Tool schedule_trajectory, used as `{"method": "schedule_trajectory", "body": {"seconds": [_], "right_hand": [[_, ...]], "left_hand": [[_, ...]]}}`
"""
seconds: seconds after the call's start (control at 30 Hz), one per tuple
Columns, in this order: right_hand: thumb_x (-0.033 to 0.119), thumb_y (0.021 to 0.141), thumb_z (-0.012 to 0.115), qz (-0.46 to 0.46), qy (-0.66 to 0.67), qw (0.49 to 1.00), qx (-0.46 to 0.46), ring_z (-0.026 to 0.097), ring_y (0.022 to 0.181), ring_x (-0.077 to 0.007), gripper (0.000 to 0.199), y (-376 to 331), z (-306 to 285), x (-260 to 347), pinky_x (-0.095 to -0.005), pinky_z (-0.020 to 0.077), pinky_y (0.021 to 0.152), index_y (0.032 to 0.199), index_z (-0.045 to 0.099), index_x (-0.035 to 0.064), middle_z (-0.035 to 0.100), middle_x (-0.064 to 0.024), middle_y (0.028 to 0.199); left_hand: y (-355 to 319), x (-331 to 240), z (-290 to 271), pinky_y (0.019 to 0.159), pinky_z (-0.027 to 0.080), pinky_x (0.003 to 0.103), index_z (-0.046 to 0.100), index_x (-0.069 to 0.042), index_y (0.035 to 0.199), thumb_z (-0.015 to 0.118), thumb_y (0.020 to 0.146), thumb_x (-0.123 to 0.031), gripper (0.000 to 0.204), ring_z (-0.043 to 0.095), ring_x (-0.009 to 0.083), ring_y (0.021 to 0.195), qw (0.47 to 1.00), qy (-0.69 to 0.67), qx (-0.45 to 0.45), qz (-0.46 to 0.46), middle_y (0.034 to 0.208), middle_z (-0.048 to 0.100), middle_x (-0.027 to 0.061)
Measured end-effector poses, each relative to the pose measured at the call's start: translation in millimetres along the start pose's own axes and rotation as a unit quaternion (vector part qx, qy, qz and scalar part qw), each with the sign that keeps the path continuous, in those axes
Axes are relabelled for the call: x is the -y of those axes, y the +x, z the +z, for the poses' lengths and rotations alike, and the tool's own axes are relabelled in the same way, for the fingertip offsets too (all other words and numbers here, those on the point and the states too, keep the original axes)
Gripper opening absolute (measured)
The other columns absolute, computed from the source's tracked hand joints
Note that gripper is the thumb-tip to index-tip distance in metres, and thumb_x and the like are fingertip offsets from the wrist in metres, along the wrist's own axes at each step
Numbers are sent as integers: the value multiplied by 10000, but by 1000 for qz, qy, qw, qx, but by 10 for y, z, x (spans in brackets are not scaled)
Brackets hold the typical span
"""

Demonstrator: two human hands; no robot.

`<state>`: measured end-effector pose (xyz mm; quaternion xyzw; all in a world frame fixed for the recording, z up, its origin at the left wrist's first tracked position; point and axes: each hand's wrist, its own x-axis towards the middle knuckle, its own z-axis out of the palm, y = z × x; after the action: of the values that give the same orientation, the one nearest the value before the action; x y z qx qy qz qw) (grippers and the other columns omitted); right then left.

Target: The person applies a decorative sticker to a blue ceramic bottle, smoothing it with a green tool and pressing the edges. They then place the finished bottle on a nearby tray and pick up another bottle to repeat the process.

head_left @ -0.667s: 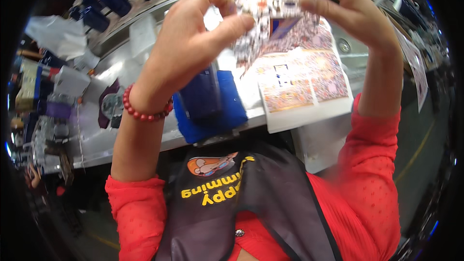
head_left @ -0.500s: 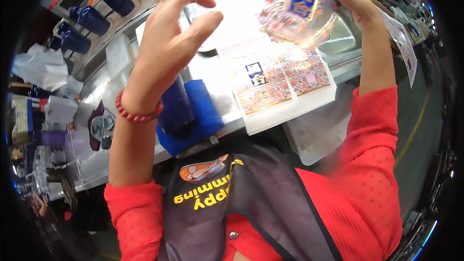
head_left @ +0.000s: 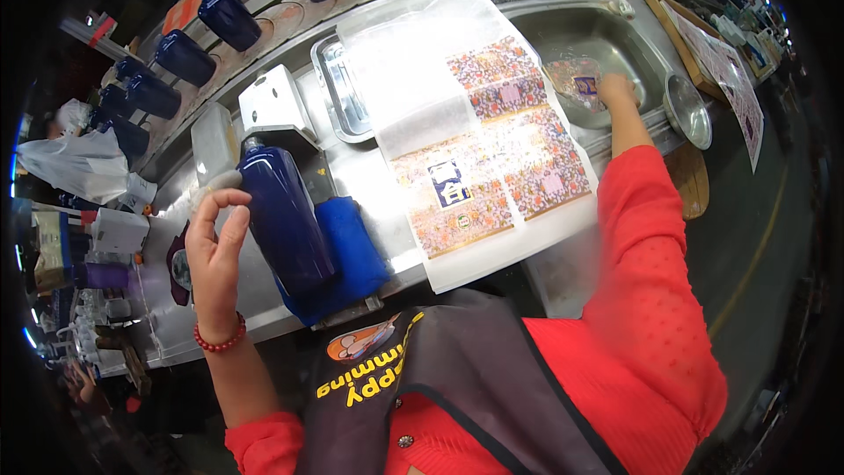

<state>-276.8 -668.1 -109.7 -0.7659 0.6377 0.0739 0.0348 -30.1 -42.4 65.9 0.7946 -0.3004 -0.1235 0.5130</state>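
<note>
My right hand (head_left: 618, 90) reaches into the metal sink (head_left: 563, 35) and pinches a clear film decal (head_left: 576, 79) with a floral print and a dark blue label. My left hand (head_left: 220, 246) is raised beside a dark blue bottle (head_left: 286, 220), its thumb and fingers curled. At its fingertips is a small grey rounded pad (head_left: 225, 180), partly hidden. The bottle lies on a folded blue towel (head_left: 359, 246), its neck pointing away from me. Printed floral decal sheets (head_left: 466, 220) lie on white paper right of it.
A metal tray (head_left: 330, 79) and a white plastic box (head_left: 274, 105) stand behind the bottle. Several blue bottles (head_left: 229, 19) line the conveyor at the back. By the sink are a white faucet (head_left: 622, 5), a metal bowl (head_left: 687, 113) and a printed sheet (head_left: 725, 70).
My right hand has carried the film decal from above the printed sheets into the sink. My left hand has come down and left, uncovering the bottle and tray.
</note>
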Motion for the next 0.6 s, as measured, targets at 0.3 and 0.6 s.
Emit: {"method": "schedule_trajectory", "body": {"seconds": [0.3,0.6], "right_hand": [[302,956,660,-180,-73,970,-144,487,1322,-354,322,-532,-1104,512,-588,509,972,1220,687,120,511,-106,1357],[146,881,713,-514,-9,806,-294,568,1121,-279,108,-2355,-2386,1295,-454,525,854,892,692,41,568,-92,1103]], "left_hand": [[-51,-28,-1,929,451,351,691,-31,1004,683,917,-185,177,610,252,1007,990,120,-35,70,1056,684,110],[258,-318,173,951,401,395,686,-59,989,684,910,-246,203,565,291,1020,955,153,-3,253,1055,663,123]]}}
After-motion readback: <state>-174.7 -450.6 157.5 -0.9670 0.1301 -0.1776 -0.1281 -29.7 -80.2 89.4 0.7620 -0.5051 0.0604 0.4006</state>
